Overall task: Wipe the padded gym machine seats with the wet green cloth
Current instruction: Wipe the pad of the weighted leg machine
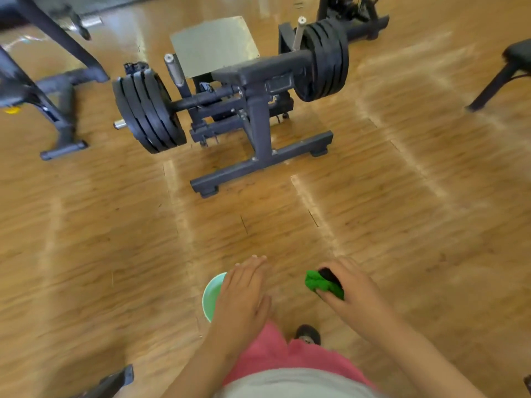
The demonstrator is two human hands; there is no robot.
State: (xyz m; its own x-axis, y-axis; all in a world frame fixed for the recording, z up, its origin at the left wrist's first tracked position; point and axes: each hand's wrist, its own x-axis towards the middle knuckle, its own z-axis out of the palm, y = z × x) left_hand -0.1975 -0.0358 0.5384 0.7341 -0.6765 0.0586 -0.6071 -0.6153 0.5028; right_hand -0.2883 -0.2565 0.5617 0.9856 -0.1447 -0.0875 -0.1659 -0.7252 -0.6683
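My right hand [349, 285] grips the bunched wet green cloth [321, 284] low in the view, over the wooden floor. My left hand [244, 294] hangs beside it with straight, relaxed fingers, above a light green bucket [211, 295] whose rim shows to its left. Ahead stands a black plate-loaded gym machine with a black padded seat [255, 70] at its middle, well beyond both hands. A second black padded seat [518, 54] shows at the right edge.
Black weight plates [149, 110] hang on the machine's left side and more black weight plates [324, 58] on its right. Its base bar [258, 165] lies across the floor. Another machine frame [57, 90] stands at the left. A dark object [112, 382] sits bottom left.
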